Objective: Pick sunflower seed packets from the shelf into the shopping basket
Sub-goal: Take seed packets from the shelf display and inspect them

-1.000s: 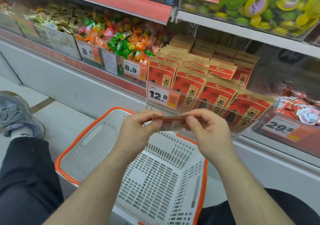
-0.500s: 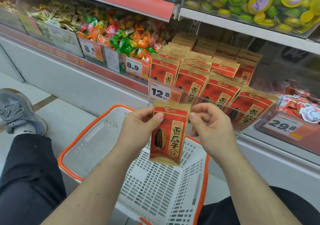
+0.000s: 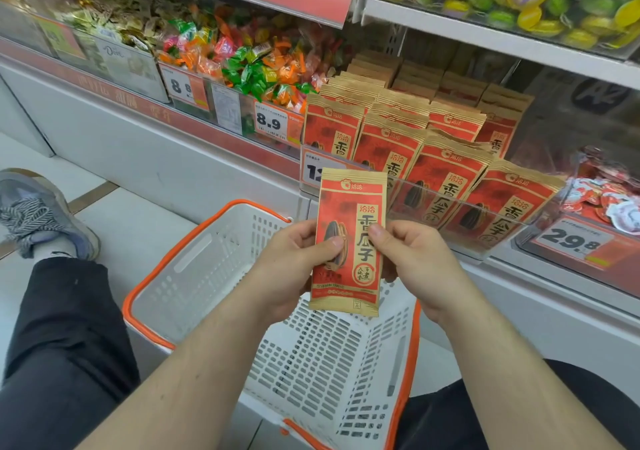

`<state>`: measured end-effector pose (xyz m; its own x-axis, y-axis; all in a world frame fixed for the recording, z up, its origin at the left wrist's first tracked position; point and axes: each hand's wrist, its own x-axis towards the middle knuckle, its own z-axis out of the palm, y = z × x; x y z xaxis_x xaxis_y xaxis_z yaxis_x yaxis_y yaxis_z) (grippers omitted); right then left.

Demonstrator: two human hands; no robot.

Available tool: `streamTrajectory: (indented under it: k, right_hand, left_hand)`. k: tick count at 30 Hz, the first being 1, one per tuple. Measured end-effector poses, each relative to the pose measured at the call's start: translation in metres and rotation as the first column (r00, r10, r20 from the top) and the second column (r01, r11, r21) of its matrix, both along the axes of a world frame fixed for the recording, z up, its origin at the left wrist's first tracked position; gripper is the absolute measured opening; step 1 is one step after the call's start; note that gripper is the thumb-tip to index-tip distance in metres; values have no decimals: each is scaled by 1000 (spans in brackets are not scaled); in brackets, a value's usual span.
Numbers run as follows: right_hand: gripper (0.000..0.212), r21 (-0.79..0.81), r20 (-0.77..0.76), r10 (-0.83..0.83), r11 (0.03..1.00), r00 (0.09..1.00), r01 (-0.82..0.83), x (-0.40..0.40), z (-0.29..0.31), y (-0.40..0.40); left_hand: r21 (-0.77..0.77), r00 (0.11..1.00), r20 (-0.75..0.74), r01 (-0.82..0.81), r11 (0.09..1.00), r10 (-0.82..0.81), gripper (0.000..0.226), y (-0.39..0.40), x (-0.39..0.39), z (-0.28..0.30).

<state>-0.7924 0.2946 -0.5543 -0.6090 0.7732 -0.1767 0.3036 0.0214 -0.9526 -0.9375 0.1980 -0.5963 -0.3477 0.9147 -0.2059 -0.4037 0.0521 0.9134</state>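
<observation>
I am holding one packet (image 3: 348,241) upright, its long axis running top to bottom and its printed face toward me. Both hands are pinching it: the left hand (image 3: 294,269) is gripping its left edge, the right hand (image 3: 412,262) its right edge, thumbs on the front. It is hanging directly above the basket (image 3: 207,262), near the basket's far rim, so I judge the drop is straight down. More packets are standing on the shelf (image 3: 485,34) behind.
</observation>
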Motion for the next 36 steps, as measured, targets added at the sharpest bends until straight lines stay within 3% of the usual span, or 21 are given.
streamTrajectory:
  k: [3, 8, 15, 18, 24, 27, 31, 34, 36]
  right_hand:
    - [19, -39, 90, 127, 991, 988, -124, 5, 2, 3]
    - [43, -229, 25, 260, 941, 965, -248, 9, 1, 4]
    - [46, -321, -21, 240, 918, 971, -234, 9, -1, 6]
    - [47, -367, -25, 211, 907, 977, -205, 9, -1, 7]
    - [39, -602, -66, 122, 787, 990, -137, 6, -3, 9]
    - [35, -640, -61, 105, 759, 993, -119, 4, -3, 8]
    - [33, -598, -27, 109, 795, 994, -103, 2, -2, 4]
    - [32, -331, 175, 154, 939, 972, -90, -2, -5, -6]
    - [41, -160, 267, 196, 975, 944, -157, -5, -8, -17]
  left_hand:
    - [-25, 999, 20, -29, 999, 30, 29, 1, -1, 3]
    - [-105, 997, 62, -49, 993, 56, 29, 1, -4, 8]
    - [-132, 995, 101, -6, 991, 19, 34, -1, -5, 8]
    - [-104, 990, 121, 80, 991, -67, 35, -2, -8, 7]
    - [-136, 950, 302, 120, 983, -74, 23, -2, -11, 7]
    - [-142, 940, 333, 125, 982, -71, 32, -3, -11, 6]
    - [-172, 953, 296, 119, 978, -64, 19, -3, -11, 6]
    - [-279, 996, 47, 87, 956, -76, 30, -2, -8, 0]
    - [-310, 994, -62, 64, 948, -88, 35, -2, -5, -4]
